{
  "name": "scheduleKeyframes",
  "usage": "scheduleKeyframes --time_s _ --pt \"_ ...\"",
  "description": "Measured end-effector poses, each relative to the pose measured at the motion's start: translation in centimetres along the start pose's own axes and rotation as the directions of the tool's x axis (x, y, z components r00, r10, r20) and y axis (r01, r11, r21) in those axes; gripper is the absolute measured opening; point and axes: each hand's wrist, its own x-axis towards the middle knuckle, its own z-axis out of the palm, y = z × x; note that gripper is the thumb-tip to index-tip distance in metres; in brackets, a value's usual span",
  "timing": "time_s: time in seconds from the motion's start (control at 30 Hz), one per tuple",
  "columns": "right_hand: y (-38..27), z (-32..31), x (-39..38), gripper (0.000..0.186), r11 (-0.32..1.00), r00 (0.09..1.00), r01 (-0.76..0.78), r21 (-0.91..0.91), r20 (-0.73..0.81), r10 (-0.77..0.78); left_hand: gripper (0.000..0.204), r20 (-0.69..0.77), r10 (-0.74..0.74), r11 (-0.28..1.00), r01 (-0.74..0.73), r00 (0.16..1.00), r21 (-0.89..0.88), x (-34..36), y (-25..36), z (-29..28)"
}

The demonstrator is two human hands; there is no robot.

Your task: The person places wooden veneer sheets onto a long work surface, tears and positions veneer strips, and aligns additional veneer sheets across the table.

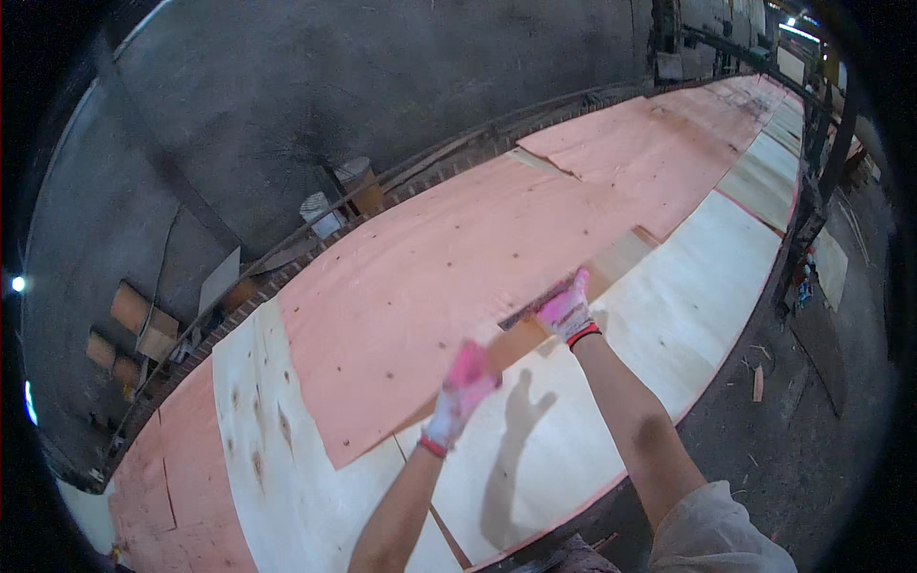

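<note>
Both hands wear pink-and-white gloves above a long layered stack of thin wood veneer sheets. My left hand point(461, 390) is raised near the front edge of the pink veneer sheet point(430, 315), thumb apart from its fingers, a little blurred; it seems to hold nothing. Farther right, my right hand point(567, 311) closes at the end of a tan veneer strip point(517, 345), one digit pointing up. That strip spans between the two hands along the pink edge. A dark gap point(535, 307) shows beside the right fingers. Pale veneer point(530, 449) lies below, carrying a hand's shadow.
The layered sheets run far to the upper right, with a pale knotty strip point(263, 430) at left. Beyond the far edge stand a white bucket point(323, 215) and cardboard boxes point(143, 320). Dark metal framework point(817, 210) rises at right; wood scraps point(758, 382) litter the floor.
</note>
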Motion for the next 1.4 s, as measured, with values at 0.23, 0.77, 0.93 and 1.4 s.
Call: scheduleKeyframes --time_s 0.23,0.77,0.93,1.4 --pt "1.2 -12.1 5.6 0.048 0.976 0.831 -0.176 -0.125 -0.55 0.08 0.068 -0.433 -0.752 0.653 0.476 0.496 -0.589 -8.2 -4.9 -17.0" --pt "-1.9 -17.6 7.2 0.03 0.866 0.765 -0.03 -0.499 -0.57 -0.302 0.026 -0.702 -0.559 0.821 0.173 0.441 -0.545 -3.8 -11.7 -21.7" --pt "0.4 -18.0 6.3 0.03 0.859 0.779 0.075 -0.506 -0.509 -0.368 0.026 -0.723 -0.561 0.827 0.313 0.403 -0.467 -4.2 -11.9 -22.2" --pt "0.7 -19.5 7.6 0.041 0.895 0.717 0.28 -0.348 -0.544 -0.436 0.023 -0.843 -0.284 0.924 0.366 0.457 -0.113 -4.0 -13.9 -21.6"
